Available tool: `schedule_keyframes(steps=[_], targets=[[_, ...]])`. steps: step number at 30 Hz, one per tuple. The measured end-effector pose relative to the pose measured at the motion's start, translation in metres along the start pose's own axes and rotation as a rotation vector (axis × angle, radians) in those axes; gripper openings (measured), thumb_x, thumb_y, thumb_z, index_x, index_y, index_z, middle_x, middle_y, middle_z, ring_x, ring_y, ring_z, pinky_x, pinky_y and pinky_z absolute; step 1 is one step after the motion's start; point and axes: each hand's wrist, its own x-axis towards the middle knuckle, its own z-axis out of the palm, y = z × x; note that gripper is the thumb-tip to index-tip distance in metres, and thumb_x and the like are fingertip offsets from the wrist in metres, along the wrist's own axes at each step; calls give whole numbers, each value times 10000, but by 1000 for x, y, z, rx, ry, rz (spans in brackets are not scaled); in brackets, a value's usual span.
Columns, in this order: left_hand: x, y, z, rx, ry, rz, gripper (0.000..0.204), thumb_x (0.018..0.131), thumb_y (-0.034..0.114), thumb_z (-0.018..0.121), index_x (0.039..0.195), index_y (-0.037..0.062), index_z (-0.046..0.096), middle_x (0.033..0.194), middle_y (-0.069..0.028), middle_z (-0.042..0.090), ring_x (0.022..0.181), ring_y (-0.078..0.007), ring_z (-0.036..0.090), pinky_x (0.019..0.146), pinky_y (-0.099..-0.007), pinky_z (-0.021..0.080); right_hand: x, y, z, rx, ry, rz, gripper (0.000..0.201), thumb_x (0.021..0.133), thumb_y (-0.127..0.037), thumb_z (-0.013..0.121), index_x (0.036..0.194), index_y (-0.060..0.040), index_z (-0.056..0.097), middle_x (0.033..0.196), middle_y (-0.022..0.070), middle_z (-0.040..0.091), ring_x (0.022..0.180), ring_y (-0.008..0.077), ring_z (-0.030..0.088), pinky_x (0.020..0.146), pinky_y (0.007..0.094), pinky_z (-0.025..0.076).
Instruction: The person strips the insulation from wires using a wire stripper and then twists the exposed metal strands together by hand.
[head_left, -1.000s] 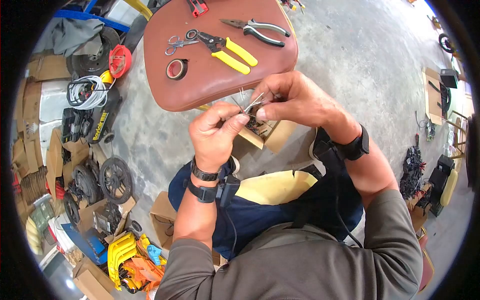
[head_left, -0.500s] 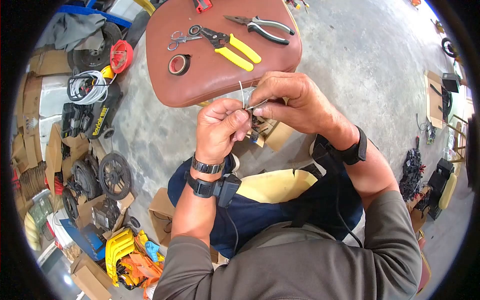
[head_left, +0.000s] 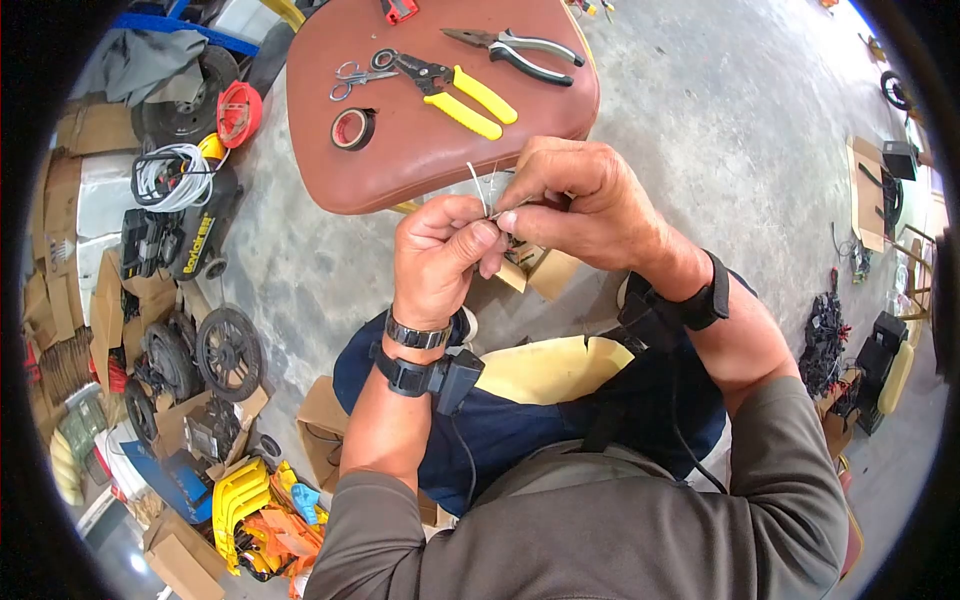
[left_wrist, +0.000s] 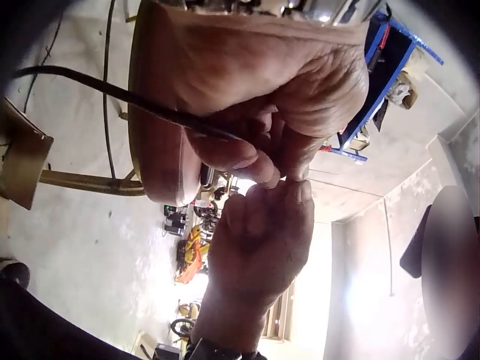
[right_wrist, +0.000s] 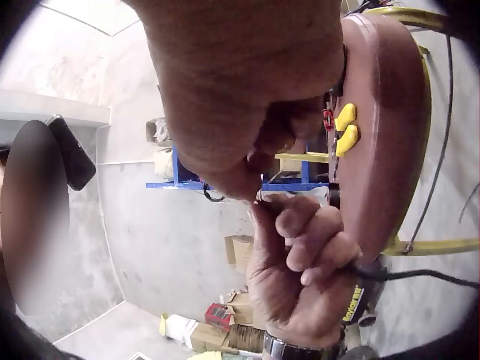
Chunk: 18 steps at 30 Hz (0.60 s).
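Note:
My left hand pinches thin wires between thumb and index finger, just off the near edge of the chair seat. A white wire sticks up from that pinch. In the left wrist view a black cable runs into the curled fingers of the same hand. My right hand meets it from the right, thumb and index finger pinching a thin wire end at the left fingertips. The fingers largely hide the wire ends.
On the brown chair seat lie yellow-handled wire strippers, pliers, small scissors, a tape roll and a red-handled tool. An open cardboard box stands below the hands. Wheels and boxes crowd the left.
The left hand has turned and shifted slightly right, closer to the right fingertips. Wires that fanned out between the hands are now pinched, with the white one standing upright.

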Motion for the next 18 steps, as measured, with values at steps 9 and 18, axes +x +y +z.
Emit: schedule_keyframes(steps=[9, 18], targets=[[1, 4, 6, 383, -2, 300, 141, 803, -17, 770, 871, -5, 647, 846, -71, 659, 701, -126, 598, 621, -259, 498, -2, -5, 4, 268, 31, 300, 30, 841, -15, 709, 844, 2, 685, 789, 6, 659, 728, 45, 558, 628, 239, 444], [-4, 1, 20, 722, 87, 449, 177, 769, -130, 724, 858, -12, 626, 861, -59, 637, 779, -128, 595, 705, -267, 494, 1, 7, 7, 416, 90, 371, 137, 857, -117, 720, 811, 2, 671, 723, -12, 635, 676, 45, 560, 586, 234, 456]])
